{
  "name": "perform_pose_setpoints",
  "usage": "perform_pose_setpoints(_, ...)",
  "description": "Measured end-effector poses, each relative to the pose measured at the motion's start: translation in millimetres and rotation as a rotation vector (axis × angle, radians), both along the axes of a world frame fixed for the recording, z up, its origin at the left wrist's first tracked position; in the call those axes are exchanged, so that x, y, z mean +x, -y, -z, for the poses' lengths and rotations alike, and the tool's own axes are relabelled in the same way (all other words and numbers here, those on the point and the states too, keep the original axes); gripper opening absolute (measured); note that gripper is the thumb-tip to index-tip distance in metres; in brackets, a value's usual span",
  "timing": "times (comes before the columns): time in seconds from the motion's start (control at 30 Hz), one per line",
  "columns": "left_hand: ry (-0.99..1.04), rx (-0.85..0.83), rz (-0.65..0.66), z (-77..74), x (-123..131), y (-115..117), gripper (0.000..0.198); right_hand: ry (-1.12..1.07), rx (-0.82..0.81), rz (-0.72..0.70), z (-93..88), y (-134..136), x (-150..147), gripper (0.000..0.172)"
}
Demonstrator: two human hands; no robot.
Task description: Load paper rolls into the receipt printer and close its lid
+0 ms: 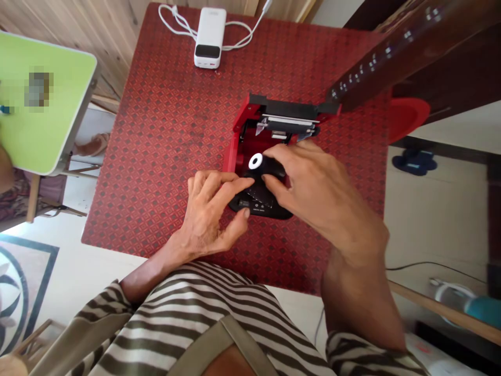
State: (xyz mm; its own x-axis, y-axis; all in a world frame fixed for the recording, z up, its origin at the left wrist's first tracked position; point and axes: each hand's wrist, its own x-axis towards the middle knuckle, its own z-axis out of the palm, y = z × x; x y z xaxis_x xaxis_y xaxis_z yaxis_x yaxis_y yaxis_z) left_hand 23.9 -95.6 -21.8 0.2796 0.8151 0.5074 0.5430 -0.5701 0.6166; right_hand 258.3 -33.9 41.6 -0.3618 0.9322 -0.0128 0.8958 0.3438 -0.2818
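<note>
A small red and black printer (231,155) sits on the table with its lid up, tilted away from me. My right hand (317,183) pinches a black roll (274,166) with a white ring-shaped core end, holding it over the open compartment. My left hand (213,206) is at the printer's front left, its index fingertip by the roll's underside and its thumb at the front edge. Between the hands lies a shiny black flap or strip (260,197); I cannot tell whether it belongs to the roll. Small marks show on the front panel. Part of the compartment is hidden by my right hand.
A white power bank (210,36) with a white cable lies at the back of the red patterned table (176,120). A dark, shiny post-like object (376,57) reaches in at right. A green table (43,141) stands left, and slippers (414,162) lie on the floor.
</note>
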Motion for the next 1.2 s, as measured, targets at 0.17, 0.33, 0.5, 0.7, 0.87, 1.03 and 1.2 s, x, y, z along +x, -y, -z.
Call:
perform_pose_setpoints(0.17, -0.037, -0.040, -0.066, -1.4, 8.4, -11.7, 0.033, 0.157, -0.031, 0.040, 0.6, -4.4, -17.6, 0.031)
perform_pose_setpoints(0.33, -0.072, -0.099, -0.118, 1.1, 14.7, -21.9, 0.027, 0.064, -0.015, 0.000, 15.5, -18.1, -12.7, 0.025)
perform_pose_setpoints(0.5, -0.127, -0.236, -0.110, -2.5, 15.9, -30.1, 0.024, 0.031, 0.030, -0.060, 36.4, -33.2, -6.3, 0.023)
perform_pose_setpoints(0.7, -0.187, -0.290, -0.136, -10.1, 19.1, -36.9, 0.024, -0.002, -0.001, -0.083, 43.0, -36.9, -10.6, 0.025)
perform_pose_setpoints(0.87, -0.190, -0.289, -0.147, -11.7, 20.2, -38.1, 0.021, -0.010, -0.049, 0.023, 48.8, -37.0, -24.5, 0.026)
perform_pose_setpoints(1.03, -0.189, -0.268, -0.171, -11.0, 19.7, -36.7, 0.021, -0.082, 0.014, -0.006, 43.4, -24.1, -21.0, 0.039)
perform_pose_setpoints(1.2, -0.206, -0.202, -0.158, -8.6, 17.3, -34.7, 0.023, -0.285, -0.002, -0.107, -13.0, 11.8, 11.2, 0.040)
